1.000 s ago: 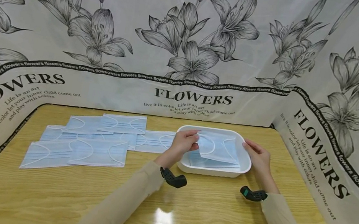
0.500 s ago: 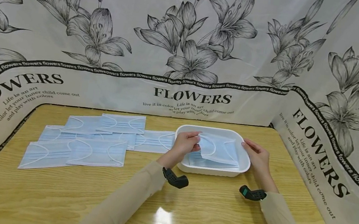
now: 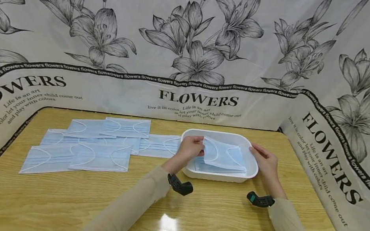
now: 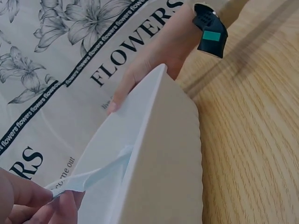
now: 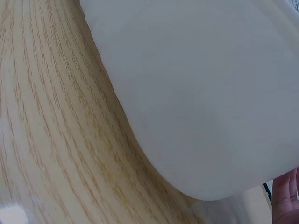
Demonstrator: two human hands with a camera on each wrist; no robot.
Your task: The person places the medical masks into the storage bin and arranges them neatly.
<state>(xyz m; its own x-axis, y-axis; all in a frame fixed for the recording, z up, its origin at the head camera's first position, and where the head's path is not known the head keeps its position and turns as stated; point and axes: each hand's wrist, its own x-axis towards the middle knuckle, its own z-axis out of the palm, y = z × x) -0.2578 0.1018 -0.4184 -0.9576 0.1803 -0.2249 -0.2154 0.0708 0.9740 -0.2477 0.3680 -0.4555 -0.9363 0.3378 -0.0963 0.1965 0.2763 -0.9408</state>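
Observation:
My left hand [image 3: 192, 146] pinches the left edge of a light blue face mask [image 3: 223, 155] and holds it over a white plastic tray [image 3: 252, 170] on the wooden table. In the left wrist view my fingers [image 4: 28, 200] pinch the mask [image 4: 88, 175] beside the tray's outer wall [image 4: 163, 158]. My right hand [image 3: 264, 161] rests on the tray's right rim with fingers straight. More blue masks [image 3: 214, 169] lie in the tray under the held one. The right wrist view shows only the tray's wall [image 5: 210, 93] and the table.
Several blue masks [image 3: 94, 146] lie spread on the left half of the table [image 3: 191, 220]. A flower-printed cloth screen [image 3: 194, 53] walls in the back and both sides. Black wrist cameras [image 3: 180, 184] sit on both forearms.
The left edge of the held mask has been lifted slightly, so the mask now tilts more over the tray. The right hand has stayed at the rim.

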